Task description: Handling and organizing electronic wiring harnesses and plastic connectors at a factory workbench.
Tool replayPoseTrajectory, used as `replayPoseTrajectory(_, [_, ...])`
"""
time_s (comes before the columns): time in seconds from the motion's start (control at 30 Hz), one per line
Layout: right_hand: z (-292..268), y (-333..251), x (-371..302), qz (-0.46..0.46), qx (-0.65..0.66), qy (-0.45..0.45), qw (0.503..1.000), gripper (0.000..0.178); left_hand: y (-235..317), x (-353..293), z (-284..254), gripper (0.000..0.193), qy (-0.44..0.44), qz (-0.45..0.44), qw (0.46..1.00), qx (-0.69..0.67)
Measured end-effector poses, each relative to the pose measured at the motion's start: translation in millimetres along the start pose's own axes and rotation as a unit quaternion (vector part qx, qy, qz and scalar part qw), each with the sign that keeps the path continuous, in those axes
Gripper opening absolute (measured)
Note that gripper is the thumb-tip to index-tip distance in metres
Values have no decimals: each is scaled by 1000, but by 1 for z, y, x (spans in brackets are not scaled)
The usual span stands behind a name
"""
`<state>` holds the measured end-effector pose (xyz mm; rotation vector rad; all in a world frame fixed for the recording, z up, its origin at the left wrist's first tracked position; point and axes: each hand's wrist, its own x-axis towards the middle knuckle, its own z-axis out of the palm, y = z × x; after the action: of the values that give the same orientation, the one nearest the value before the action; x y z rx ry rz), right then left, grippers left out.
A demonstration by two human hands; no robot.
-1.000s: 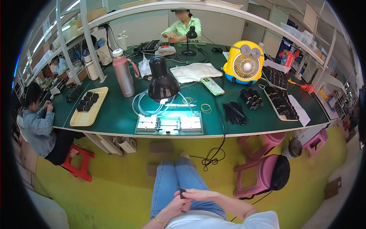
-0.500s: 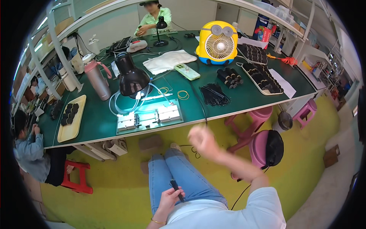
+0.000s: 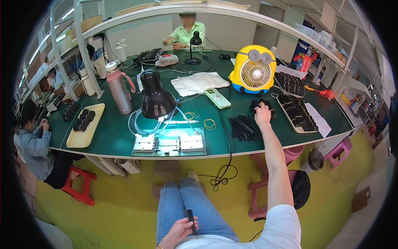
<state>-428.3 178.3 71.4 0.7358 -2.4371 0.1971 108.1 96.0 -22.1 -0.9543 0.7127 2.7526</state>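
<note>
Right hand—grip unclear—touches black rolls on green table; yellow-green floor below.

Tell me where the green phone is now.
In the head view, the green phone lies just right of centre on the table, beside the white cloth, lower left of the yellow fan.

Beyond the right hand — yellow fan, standing; left of that hand — green phone, white cloth, and, farther off, pink bottle, standing.
</note>
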Motion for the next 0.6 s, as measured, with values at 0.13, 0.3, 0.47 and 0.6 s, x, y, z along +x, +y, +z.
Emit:
replayPoseTrajectory(0.13, [-47, -25, -13, 18, 112, 156, 981, 13, 0, -2, -3, 23, -24, -12, 1000, -5])
replayPoseTrajectory(0.3, [-128, -140, -157, -87, 534, -9, 841, 5, -1, 0, -9, 24, -14, 16, 999, -26])
replayPoseTrajectory(0.47, [-110, -199, -326, -68, 607, -469, 638, 33, 2, 4, -11, 24, -23, 30, 999, -12])
replayPoseTrajectory(0.6, [-124, -225, -336, 71, 634, -676, 368, 35, -2, 1, -19, 22, -55, 20, 998, 0])
